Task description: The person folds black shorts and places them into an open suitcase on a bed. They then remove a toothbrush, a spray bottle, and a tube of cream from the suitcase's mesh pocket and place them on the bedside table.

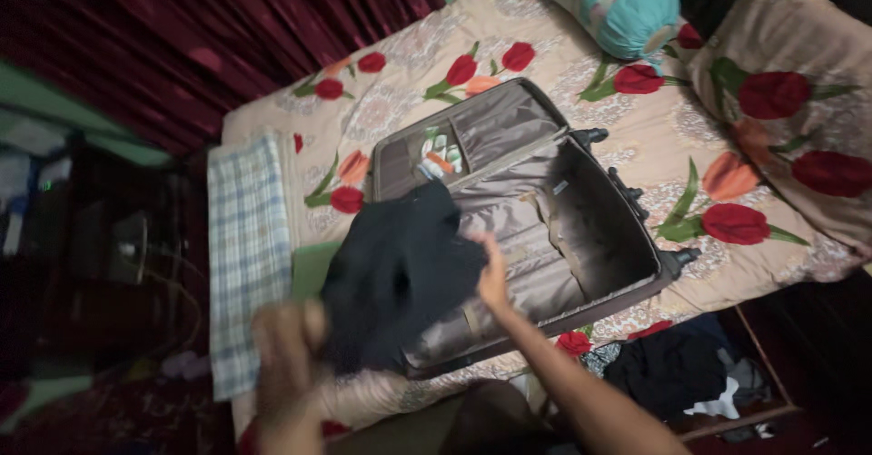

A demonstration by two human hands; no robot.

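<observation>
Checked cloth [245, 255] lies on floral bedsheet [627, 146]; bolster [618, 1] and pillow [799, 101] at head; maroon curtain [209, 28] behind.

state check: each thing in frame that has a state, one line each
suitcase: open, lid back, main compartment nearly bare
dark garment: held above suitcase, bunched
left hand: gripping dark garment, blurred
right hand: holding dark garment's edge
checked cloth: folded flat on bed
bolster pillow: lying at bed's head
</observation>
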